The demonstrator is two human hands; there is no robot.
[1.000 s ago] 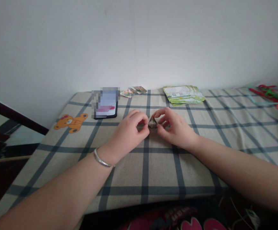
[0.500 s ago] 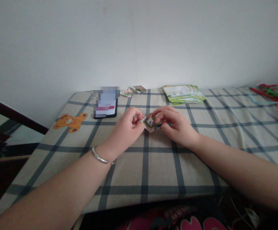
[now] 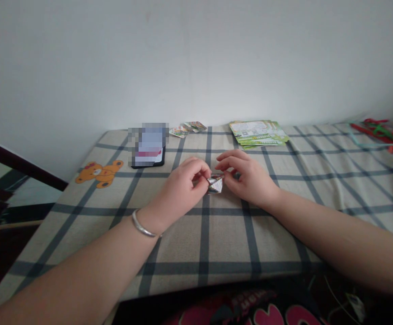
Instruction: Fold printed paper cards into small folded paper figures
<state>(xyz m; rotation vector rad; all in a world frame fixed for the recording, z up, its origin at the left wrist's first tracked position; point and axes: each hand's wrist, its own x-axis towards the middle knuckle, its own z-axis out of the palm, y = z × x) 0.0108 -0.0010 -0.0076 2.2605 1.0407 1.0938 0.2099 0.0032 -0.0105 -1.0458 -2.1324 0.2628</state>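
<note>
A small piece of folded printed paper [image 3: 216, 185] is held between my two hands, just above the middle of the table. My left hand [image 3: 191, 180], with a silver bangle on its wrist, pinches the paper's left side. On the other side, thumb and index finger of my right hand [image 3: 245, 176] grip the right edge, while its other fingers reach forward, apart from the paper. The fingertips cover part of the paper, so its full shape is hidden.
A checked cloth [image 3: 179, 248] covers the table. Toward the wall lie a phone [image 3: 151, 149], some small folded papers [image 3: 186, 128] and a stack of green leaflets [image 3: 259, 134]. Red and green ribbons [image 3: 382, 133] are at the far right. A bear picture [image 3: 100, 174] is at the left.
The folded paper has been turned and tilted, now showing a whiter, smaller face. Both hands have come slightly nearer to me, the left also a little to the right.
</note>
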